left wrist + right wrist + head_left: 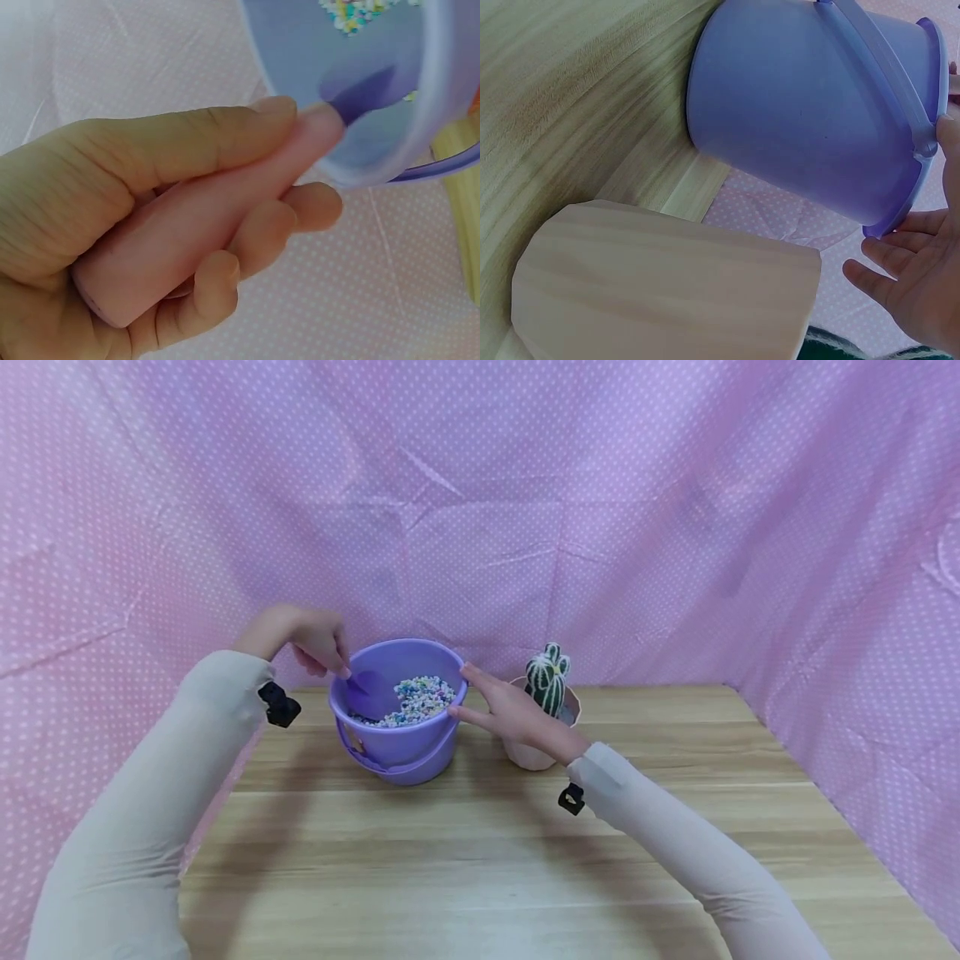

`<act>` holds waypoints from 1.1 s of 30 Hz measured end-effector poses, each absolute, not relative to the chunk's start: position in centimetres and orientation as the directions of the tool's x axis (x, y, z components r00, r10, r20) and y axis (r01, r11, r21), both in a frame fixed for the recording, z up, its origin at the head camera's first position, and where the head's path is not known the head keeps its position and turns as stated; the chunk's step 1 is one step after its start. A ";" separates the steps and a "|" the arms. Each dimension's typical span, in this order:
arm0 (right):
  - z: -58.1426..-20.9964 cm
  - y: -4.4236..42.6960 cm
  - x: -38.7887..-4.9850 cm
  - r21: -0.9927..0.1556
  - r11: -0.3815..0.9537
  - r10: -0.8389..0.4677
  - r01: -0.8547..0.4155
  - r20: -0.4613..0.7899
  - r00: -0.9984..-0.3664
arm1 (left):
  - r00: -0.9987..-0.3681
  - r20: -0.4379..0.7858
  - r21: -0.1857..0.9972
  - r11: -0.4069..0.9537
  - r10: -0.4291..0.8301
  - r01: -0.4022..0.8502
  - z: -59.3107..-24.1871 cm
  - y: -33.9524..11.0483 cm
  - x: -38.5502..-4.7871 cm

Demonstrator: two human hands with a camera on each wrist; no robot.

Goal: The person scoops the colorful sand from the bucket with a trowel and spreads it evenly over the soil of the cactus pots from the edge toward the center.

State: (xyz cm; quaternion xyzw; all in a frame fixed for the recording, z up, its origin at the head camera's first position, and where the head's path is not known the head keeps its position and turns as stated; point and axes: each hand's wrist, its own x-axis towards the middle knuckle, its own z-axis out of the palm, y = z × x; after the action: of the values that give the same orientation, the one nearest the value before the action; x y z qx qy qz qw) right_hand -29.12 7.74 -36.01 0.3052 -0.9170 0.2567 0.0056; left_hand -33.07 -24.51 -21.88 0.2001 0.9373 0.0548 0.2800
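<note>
A purple bucket (401, 747) with small multicoloured beads (423, 700) inside stands upright near the table's back edge. My left hand (318, 639) reaches over its left rim. In the left wrist view, that hand (187, 157) grips the pink handle (202, 217) of a small shovel, whose purple blade (367, 96) lies inside the bucket against the wall. At the opposite side, my right hand (510, 706) touches the bucket's rim with thumb and fingers spread. The right wrist view shows that hand's fingers (889, 255) mostly straight, some of them off the rim.
Close behind my right hand stands a potted cactus (546, 681) in a pale pink faceted pot (528, 756). The wooden table (480, 860) stretches toward me. Pink dotted cloth (480, 543) hangs behind and along both sides.
</note>
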 end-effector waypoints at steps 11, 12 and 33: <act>-35.8 7.7 -29.3 -0.453 0.690 -0.552 -0.564 0.174 -0.816 | -0.746 -0.545 0.209 0.924 0.382 0.320 -20.6 -24.7 -33.2; -35.9 7.7 -29.3 -0.455 0.690 -0.551 -0.563 0.173 -0.816 | -0.746 -0.550 0.203 0.926 0.376 0.318 -20.7 -24.6 -33.3; -36.3 7.6 -29.3 -0.443 0.694 -0.553 -0.567 0.175 -0.815 | -0.777 -0.511 0.247 0.928 0.368 0.278 -23.4 -24.1 -33.4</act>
State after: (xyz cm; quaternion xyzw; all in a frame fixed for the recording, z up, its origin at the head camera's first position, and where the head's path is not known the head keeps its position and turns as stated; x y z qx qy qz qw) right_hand -29.31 7.61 -36.28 0.3042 -0.9203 0.2454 0.0138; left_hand -33.41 -24.07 -23.36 0.1720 0.9393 0.0788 0.2862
